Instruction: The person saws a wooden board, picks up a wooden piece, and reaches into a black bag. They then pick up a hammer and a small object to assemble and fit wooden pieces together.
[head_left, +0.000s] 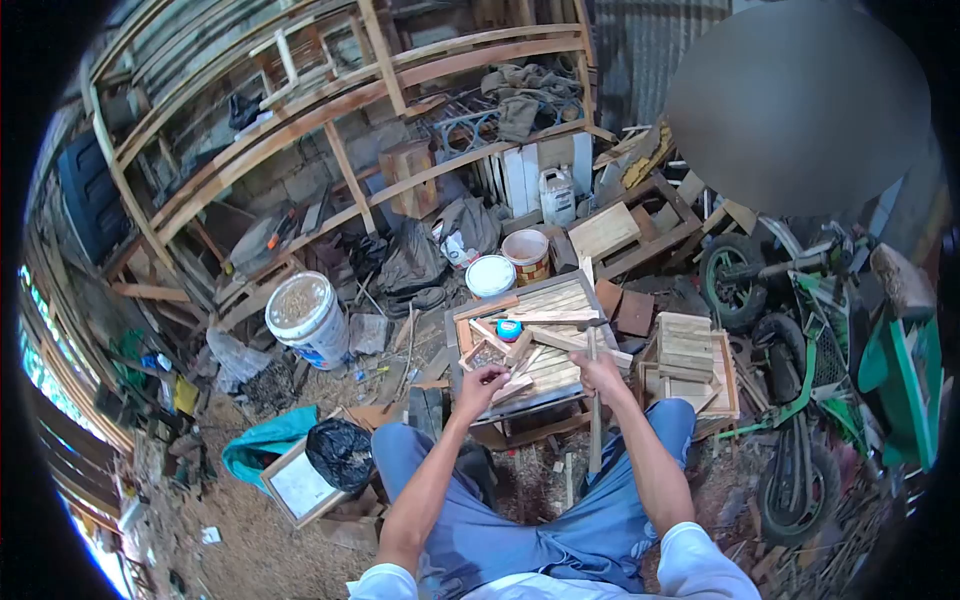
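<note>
My left hand (482,388) is closed in a pinch at the left edge of a slatted wooden work surface (560,378); whatever lies between its fingertips is too small to make out. Across from it, my right hand (601,374) is wrapped round the long wooden handle of what looks like a hammer (595,432), its dark head pointing away from me and the handle hanging towards my knees. Between the hands, short wood strips (556,341) lie crossed at angles. A small round blue-and-red tub (509,330) sits behind them, beside small loose bits.
A crate of slats (688,350) stands at right, near a green motorbike (800,370). White buckets (305,310) (490,277) stand left and behind. A black bag (340,453) and framed board (300,486) lie by my left leg. Wood scraps and shavings cover the floor.
</note>
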